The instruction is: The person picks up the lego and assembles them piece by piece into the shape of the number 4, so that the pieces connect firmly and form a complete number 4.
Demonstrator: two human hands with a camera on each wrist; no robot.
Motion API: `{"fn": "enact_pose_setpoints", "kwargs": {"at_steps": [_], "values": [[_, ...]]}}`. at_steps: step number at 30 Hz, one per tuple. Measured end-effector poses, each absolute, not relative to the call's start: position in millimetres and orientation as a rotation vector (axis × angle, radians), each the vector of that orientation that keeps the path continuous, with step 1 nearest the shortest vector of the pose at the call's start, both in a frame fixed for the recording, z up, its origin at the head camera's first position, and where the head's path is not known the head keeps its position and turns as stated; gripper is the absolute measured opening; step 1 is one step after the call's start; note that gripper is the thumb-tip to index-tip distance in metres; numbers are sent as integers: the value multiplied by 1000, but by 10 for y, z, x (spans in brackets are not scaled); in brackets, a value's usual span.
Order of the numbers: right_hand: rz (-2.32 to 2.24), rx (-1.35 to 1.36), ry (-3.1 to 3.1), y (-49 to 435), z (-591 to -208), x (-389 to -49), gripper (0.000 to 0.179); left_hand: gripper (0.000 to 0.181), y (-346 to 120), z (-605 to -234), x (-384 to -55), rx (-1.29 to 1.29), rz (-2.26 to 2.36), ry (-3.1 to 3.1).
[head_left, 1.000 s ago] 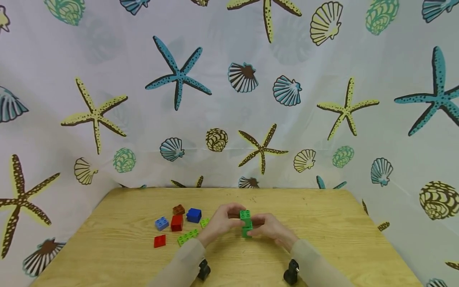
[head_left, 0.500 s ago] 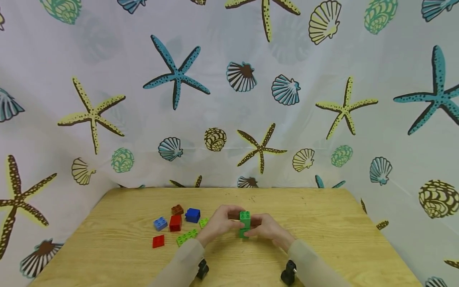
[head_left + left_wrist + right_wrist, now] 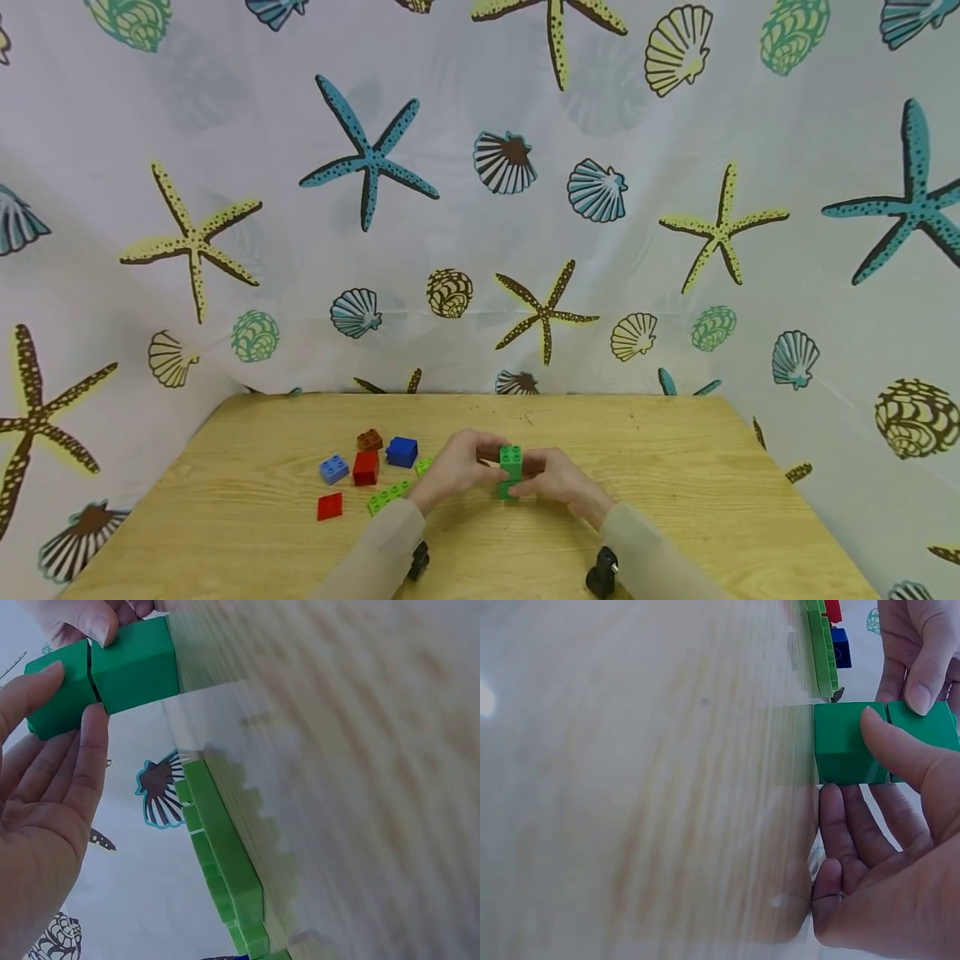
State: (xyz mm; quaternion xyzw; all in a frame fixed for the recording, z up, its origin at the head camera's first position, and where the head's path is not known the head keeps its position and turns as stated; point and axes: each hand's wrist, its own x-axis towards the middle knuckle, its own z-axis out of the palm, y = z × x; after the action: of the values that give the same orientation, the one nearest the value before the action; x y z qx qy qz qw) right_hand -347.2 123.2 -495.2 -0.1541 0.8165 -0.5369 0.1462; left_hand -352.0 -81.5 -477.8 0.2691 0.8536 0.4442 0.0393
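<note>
Two green toy building bricks stand one on top of the other near the table's middle. My left hand (image 3: 461,468) grips the upper brick (image 3: 511,460) between thumb and fingers. Lower down, my right hand (image 3: 558,479) pinches the bottom brick (image 3: 507,490), which rests on the wood. A thin dark seam between the upper brick (image 3: 60,694) and the lower brick (image 3: 139,664) shows in the left wrist view. The right wrist view has my right thumb across the lower brick (image 3: 847,750); whether the studs are fully pressed in, I cannot tell.
Left of my hands on the wooden table (image 3: 675,467) lie a long lime brick (image 3: 388,497), another lime piece (image 3: 423,466) partly hidden, a dark blue brick (image 3: 402,452), a red brick (image 3: 366,468), a brown brick (image 3: 370,440), a light blue brick (image 3: 333,469) and a flat red piece (image 3: 330,506).
The upper green brick has come more into line over the lower one, and the gap between them looks narrower. Both hands keep their hold; the head view has shifted slightly.
</note>
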Motion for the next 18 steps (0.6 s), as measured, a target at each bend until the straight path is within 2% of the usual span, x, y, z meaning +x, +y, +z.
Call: {"fn": "enact_pose_setpoints", "kwargs": {"at_steps": [18], "values": [[-1575,-445,2288,1247,-4977,-3494,41,35,-837,-4751,-3540,778,1295,2615]]}}
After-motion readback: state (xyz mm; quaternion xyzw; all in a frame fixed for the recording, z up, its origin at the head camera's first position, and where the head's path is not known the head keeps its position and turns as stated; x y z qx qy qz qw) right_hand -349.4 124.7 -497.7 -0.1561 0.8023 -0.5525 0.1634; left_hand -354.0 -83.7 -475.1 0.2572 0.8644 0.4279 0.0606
